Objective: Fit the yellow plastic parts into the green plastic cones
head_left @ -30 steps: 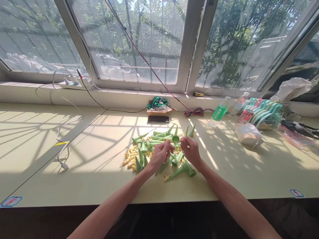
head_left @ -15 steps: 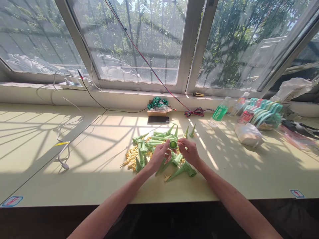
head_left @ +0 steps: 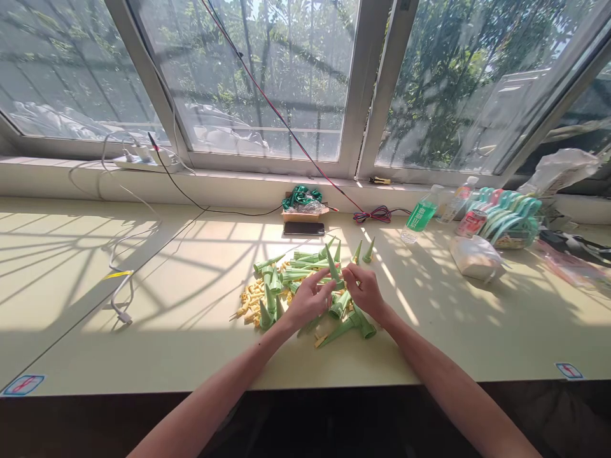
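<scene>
A heap of green cone-shaped plastic spikes (head_left: 296, 275) and small yellow pieces (head_left: 251, 300) lies on the pale table (head_left: 191, 318) in front of me. Both hands hover over the heap's right side. My right hand (head_left: 365, 291) pinches one green spike (head_left: 332, 266), which points up and away. My left hand (head_left: 308, 302) is beside it with fingers spread, its fingertips at the spike's base. More green spikes (head_left: 351, 324) lie under and before my hands.
A dark phone (head_left: 303, 228) and a small box of green bits (head_left: 301, 202) sit behind the heap. Bottles (head_left: 420, 216), a can, hangers (head_left: 508, 213) and a white bag (head_left: 475, 257) are at the right. White cables (head_left: 119, 280) trail on the left.
The spike, held with its round open end facing me half a second ago, has turned so its tip points up. My left hand's fingers have opened.
</scene>
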Available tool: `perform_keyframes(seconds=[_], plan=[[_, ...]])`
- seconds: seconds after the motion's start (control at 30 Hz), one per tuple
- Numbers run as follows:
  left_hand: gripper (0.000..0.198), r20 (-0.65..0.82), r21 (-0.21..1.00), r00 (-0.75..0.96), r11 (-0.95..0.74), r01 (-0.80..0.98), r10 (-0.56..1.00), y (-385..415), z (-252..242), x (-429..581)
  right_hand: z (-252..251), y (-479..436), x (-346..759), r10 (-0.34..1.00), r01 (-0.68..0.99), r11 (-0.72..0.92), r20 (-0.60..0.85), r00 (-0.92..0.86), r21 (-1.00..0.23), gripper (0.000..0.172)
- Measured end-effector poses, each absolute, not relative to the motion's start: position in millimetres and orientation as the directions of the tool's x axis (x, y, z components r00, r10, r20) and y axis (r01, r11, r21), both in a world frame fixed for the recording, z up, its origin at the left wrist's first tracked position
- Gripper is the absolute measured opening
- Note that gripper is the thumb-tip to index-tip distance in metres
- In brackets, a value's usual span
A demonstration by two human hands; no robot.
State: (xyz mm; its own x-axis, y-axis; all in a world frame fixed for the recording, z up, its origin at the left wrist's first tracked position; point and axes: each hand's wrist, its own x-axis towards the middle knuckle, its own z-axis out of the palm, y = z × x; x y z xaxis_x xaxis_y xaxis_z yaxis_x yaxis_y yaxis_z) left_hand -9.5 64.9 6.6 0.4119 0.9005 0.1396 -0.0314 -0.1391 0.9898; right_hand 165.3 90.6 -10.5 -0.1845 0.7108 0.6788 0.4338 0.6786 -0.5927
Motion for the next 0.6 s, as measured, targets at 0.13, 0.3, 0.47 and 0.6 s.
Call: perform_keyframes(seconds=[0.13, 0.3, 0.47, 0.6], plan=[[0.049, 0.208, 0.975, 0.389, -0.22, -0.013, 0.897, 65.1, 4.4, -7.1, -10.7, 91.3, 164.3, 0.711, 0.455, 0.673, 0.68, -0.181, -0.583, 0.041], [0.039, 0.268, 0.957, 0.304, -0.288, 0.022, 0.914, 66.0, 1.3, -3.6, -10.8, 91.6, 162.4, 0.703, 0.47, 0.67, 0.694, -0.154, -0.574, 0.042], [0.032, 0.27, 0.957, 0.136, -0.281, 0.072, 0.953, 65.5, 4.1, -3.4, -7.3, 88.6, 161.5, 0.722, 0.465, 0.635, 0.688, -0.074, -0.617, 0.037], [0.042, 0.168, 0.984, 0.169, -0.176, 0.031, 0.971, 65.6, 6.8, -5.2, -4.8, 86.4, 162.0, 0.719, 0.416, 0.652, 0.692, -0.074, -0.634, 0.033]])
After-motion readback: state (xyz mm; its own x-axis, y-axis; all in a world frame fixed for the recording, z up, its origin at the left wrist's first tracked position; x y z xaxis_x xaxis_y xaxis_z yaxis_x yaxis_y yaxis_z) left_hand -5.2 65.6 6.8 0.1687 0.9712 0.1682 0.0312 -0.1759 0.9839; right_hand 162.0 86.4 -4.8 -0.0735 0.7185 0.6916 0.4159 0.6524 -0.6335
